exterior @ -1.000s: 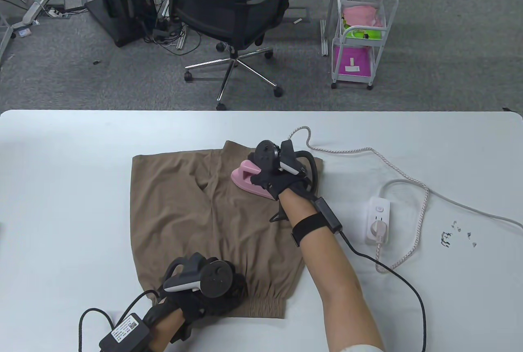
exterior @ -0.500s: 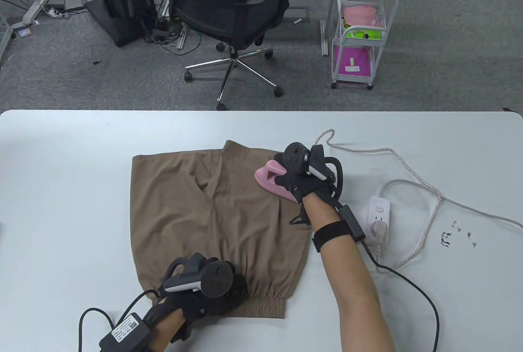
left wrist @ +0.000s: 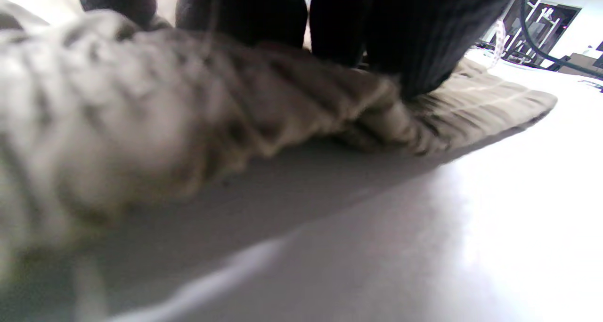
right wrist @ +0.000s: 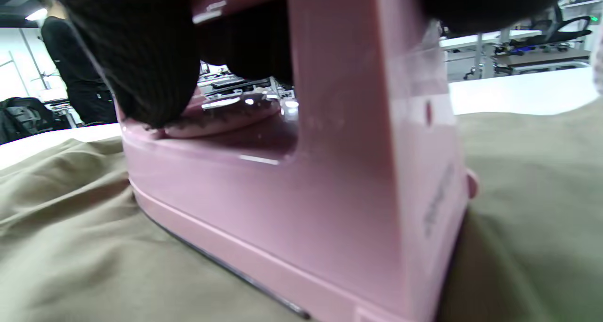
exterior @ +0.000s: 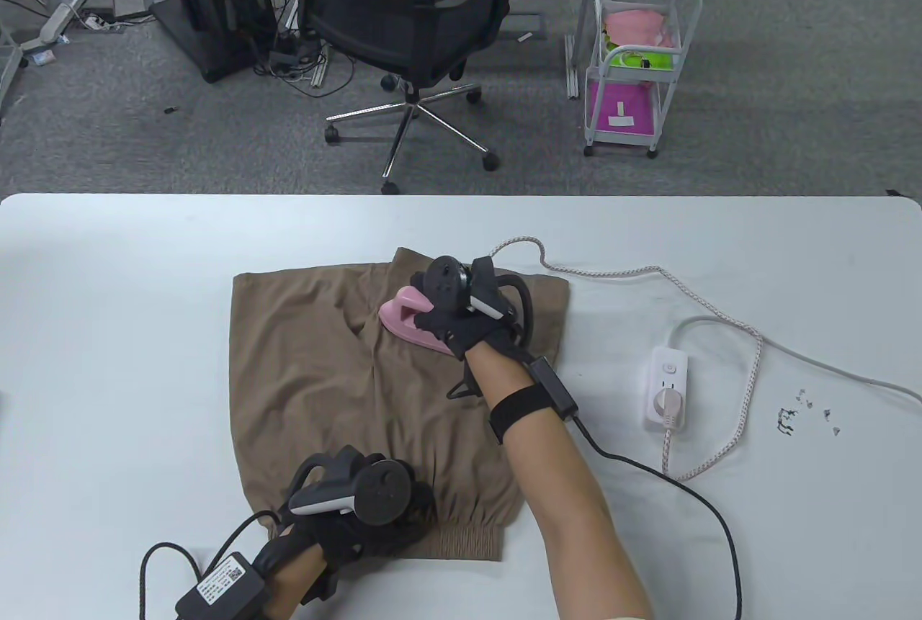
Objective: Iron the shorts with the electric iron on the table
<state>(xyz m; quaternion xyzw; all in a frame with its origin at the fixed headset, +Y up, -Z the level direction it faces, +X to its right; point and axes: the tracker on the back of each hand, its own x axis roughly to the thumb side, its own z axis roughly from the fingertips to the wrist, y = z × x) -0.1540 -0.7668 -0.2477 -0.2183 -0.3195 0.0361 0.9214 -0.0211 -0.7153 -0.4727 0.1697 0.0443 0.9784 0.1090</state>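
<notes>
Brown shorts [exterior: 310, 353] lie flat on the white table [exterior: 108, 332], waistband toward me. My right hand [exterior: 461, 321] grips the handle of a pink electric iron [exterior: 403, 317], which sits flat on the far part of the shorts near the middle. In the right wrist view the iron [right wrist: 339, 185] rests on the fabric [right wrist: 70, 246] with my fingers [right wrist: 136, 63] wrapped over its handle. My left hand [exterior: 374, 512] presses down on the elastic waistband [exterior: 468, 541] at the near edge. In the left wrist view my fingers [left wrist: 414, 44] rest on the gathered waistband [left wrist: 188, 105].
The iron's braided cord [exterior: 634, 271] runs right across the table to a white power strip [exterior: 668, 389], where it is plugged in. Small dark scraps [exterior: 807, 418] lie at the right. An office chair [exterior: 403, 22] and a white cart [exterior: 637, 65] stand beyond the table.
My right hand slid the iron right toward the shorts' edge, then back left to the middle of the shorts. The cord followed. My left hand stayed on the waistband.
</notes>
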